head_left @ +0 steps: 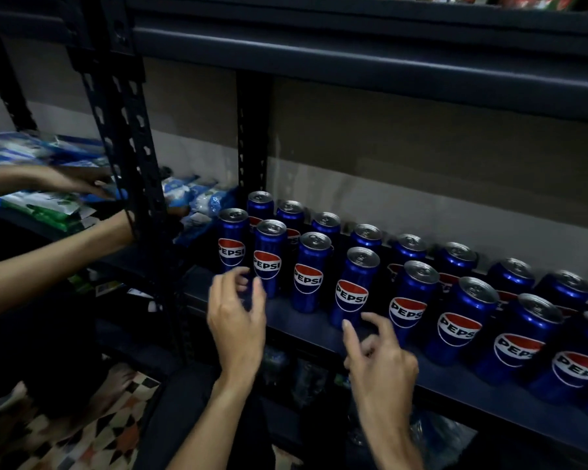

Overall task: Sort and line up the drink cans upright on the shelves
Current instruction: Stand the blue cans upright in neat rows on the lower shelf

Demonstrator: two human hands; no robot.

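Several blue Pepsi cans (pixel 308 271) stand upright in two rows on the dark shelf (pixel 306 320), running from the middle to the right edge. My left hand (pixel 236 320) hovers in front of the leftmost front cans, fingers loosely curled and holding nothing. My right hand (pixel 381 362) is lower and to the right, in front of a front-row can (pixel 352 288). Its forefinger and thumb are spread toward the base of that can and grip nothing.
Another person's two arms (pixel 48 256) reach in from the left toward plastic packets (pixel 41 205) on the neighbouring shelf. A black perforated upright (pixel 126 137) divides the two bays. A dark shelf beam (pixel 387 69) runs overhead. Patterned floor tiles (pixel 92 432) show below.
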